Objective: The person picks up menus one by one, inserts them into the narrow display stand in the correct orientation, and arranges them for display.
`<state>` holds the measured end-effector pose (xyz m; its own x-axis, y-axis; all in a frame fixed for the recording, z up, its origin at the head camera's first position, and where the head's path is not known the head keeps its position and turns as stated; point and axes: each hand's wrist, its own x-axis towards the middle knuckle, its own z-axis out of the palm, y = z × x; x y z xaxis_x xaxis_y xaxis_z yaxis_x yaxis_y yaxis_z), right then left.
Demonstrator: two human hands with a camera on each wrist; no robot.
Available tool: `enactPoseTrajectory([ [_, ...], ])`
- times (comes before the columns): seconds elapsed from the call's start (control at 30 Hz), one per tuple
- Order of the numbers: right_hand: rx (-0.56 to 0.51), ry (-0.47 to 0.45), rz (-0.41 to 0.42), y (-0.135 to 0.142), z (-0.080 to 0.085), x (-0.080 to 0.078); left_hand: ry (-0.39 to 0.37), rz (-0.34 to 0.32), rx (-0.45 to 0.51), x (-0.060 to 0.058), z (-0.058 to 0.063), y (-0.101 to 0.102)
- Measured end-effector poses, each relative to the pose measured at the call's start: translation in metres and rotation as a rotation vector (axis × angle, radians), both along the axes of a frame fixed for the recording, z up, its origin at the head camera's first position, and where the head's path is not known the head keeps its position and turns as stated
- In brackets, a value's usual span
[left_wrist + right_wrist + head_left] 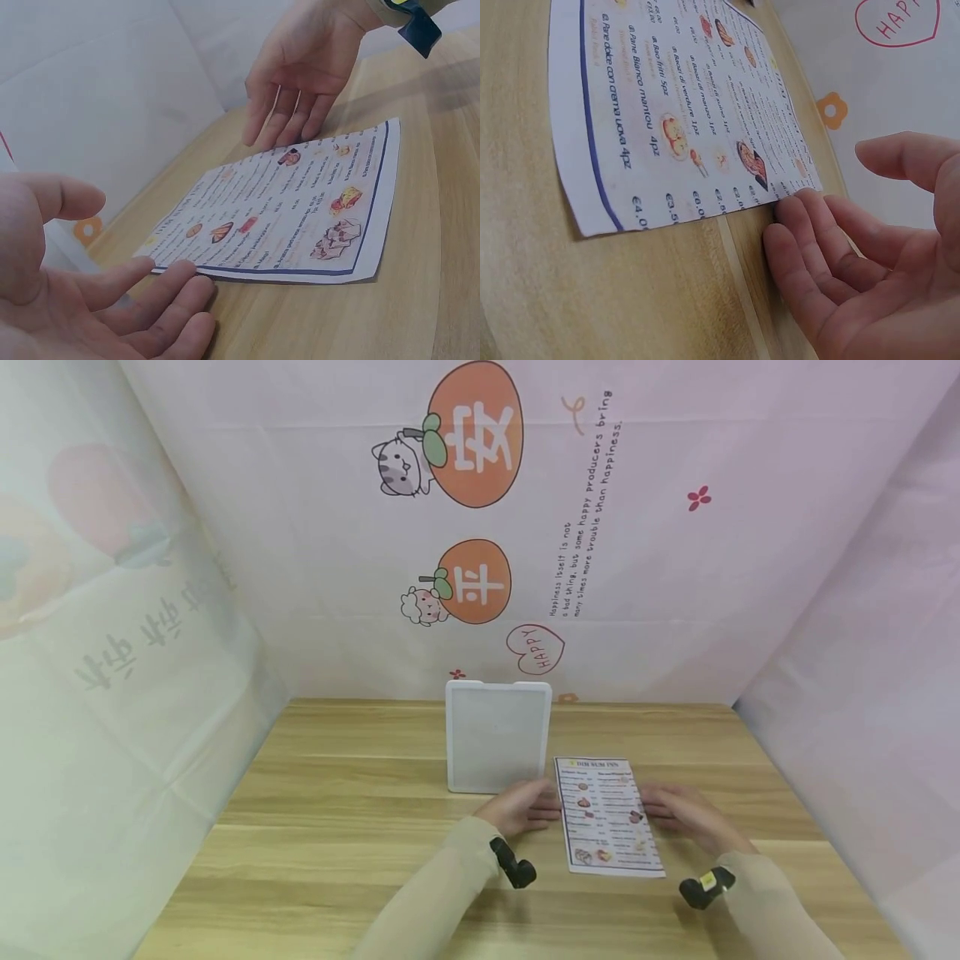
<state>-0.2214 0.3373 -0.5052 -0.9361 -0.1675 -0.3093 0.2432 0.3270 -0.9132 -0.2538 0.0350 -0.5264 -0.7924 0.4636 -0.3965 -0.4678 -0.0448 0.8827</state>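
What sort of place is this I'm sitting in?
Probably a small makeshift booth, perhaps for filming, though I can't be sure. Pale sheeting closes in three visible sides of a wooden tabletop, and a black device sits on each wrist.

The head view, farthest off, looks forward and down over the pale wood-grain tabletop [337,843] to the white printed fabric backdrop [300,543]; the left wrist view sits low and close, facing rightward across the white blue-bordered rectangular paper menu [277,210]; the right wrist view, also close but tilted, faces it from the opposite edge; all three share the menu, head and right wrist the red-outlined printed heart [536,649]
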Motion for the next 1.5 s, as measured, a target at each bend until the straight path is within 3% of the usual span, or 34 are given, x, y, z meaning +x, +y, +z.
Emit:
enactPoseTrajectory([
  [0.43,0.001,0.069,0.019,0.004,-0.012,-0.001,0.018,0.014,0.015,0.000,0.004,0.006],
  [0.9,-0.024,0.037,-0.019,-0.001,-0.011,0.000,0.070,0.046,-0.053,-0.001,0.002,0.010],
  [1.13,0.025,0.021,-0.052,0.000,-0.013,0.000,0.090,0.099,-0.089,0.000,0.003,0.011],
  [1.5,-0.056,-0.003,-0.073,0.000,-0.005,0.003,0.122,0.197,-0.130,-0.002,0.005,0.013],
])
